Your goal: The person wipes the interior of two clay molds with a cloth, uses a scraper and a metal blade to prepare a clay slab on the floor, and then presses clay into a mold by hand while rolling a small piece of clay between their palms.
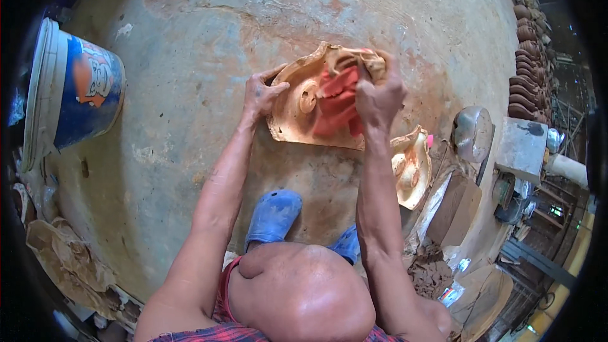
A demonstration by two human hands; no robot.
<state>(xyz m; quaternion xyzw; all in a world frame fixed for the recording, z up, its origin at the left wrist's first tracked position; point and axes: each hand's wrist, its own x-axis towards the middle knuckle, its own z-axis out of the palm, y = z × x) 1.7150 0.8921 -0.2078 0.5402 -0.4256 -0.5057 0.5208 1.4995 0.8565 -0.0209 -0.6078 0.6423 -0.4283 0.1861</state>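
Note:
A broad, shallow mold (288, 113), pale orange with an uneven rim and a round raised boss inside, is tilted up in front of me. At its left rim, my left hand (261, 94) grips the edge, thumb on the inner side. A crumpled red cloth (339, 104) is bunched in my right hand (381, 92) against the mold's inner right side. My right fingertips are partly hidden behind the cloth and the rim. Just right of my right forearm stands a smaller mold (411, 168) of the same pale colour, partly covered by that arm.
On the left is a blue and white plastic bucket (88, 88). Crumpled brown paper (66, 256) lies lower left. To the right are a brown slab (459, 212), a clay lump (430, 275), a grey box (522, 142) and stacked curved brown pieces (529, 82). Blue clogs (275, 212) are on my feet.

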